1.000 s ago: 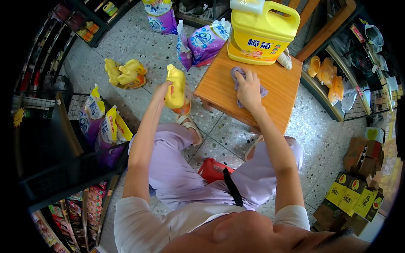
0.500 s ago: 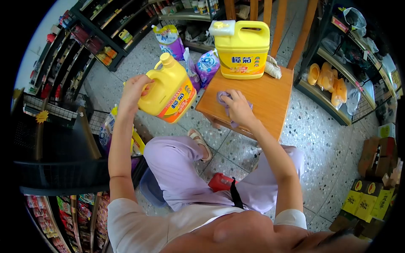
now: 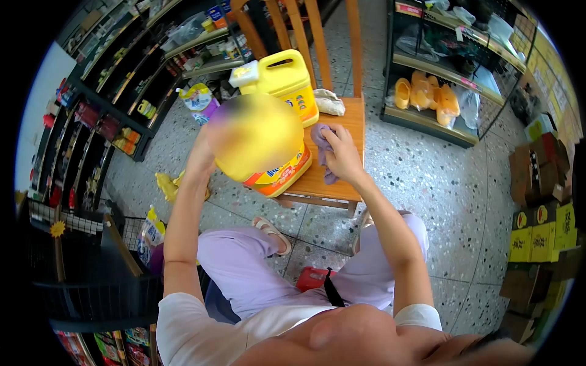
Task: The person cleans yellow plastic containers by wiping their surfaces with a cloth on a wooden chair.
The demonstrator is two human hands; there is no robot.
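A large yellow jug (image 3: 278, 174) with an orange label is held by my left hand (image 3: 210, 146) at the left front of the wooden chair seat (image 3: 332, 180). Its upper part and my left fingers are blurred. Whether its base rests on the seat I cannot tell. My right hand (image 3: 342, 152) is closed on a purple cloth (image 3: 321, 137) over the right part of the seat. Behind stands a second yellow jug (image 3: 290, 82) with a white wrapped piece at its top. A crumpled whitish cloth (image 3: 329, 102) lies beside it.
Purple and yellow bags (image 3: 198, 102) stand on the floor behind the chair. Yellow bottles (image 3: 168, 186) are on the floor at left. Shelves with orange shoes (image 3: 421, 91) stand at right, near stacked cartons (image 3: 540, 235). A red object (image 3: 311, 279) lies between my legs.
My left hand has brought the held jug up from beside the chair to the seat. My right hand still holds the cloth. The view has shifted, showing more shelves behind.
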